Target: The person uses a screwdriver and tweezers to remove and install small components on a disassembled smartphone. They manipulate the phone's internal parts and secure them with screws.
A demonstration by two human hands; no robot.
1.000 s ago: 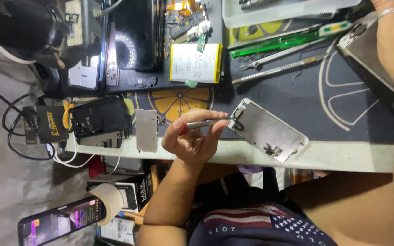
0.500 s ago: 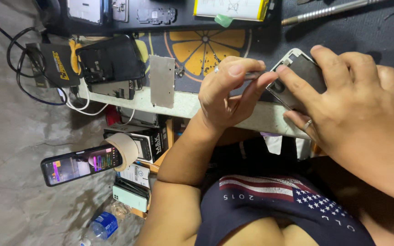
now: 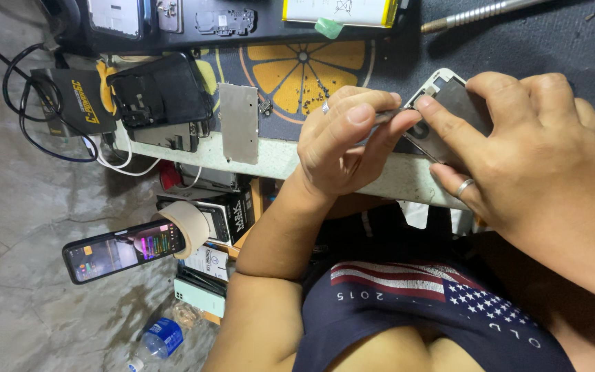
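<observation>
Right hand (image 3: 342, 141): closed around thin metal tool (image 3: 385, 116), tip set at white-framed phone housing (image 3: 442, 114).
Left hand (image 3: 531, 151): fingers clamped on housing, pinned to grey work mat (image 3: 559, 41).

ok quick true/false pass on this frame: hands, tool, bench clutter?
1. The left hand pinches a thin metal tool. True.
2. The right hand is off the opened phone. False: it grips it.
3. The right hand wears a ring. True.
4. The lit phone lies on the table. False: it sits below the table edge.
5. The orange-slice mat is bare. False: small screws lie on it.
</observation>
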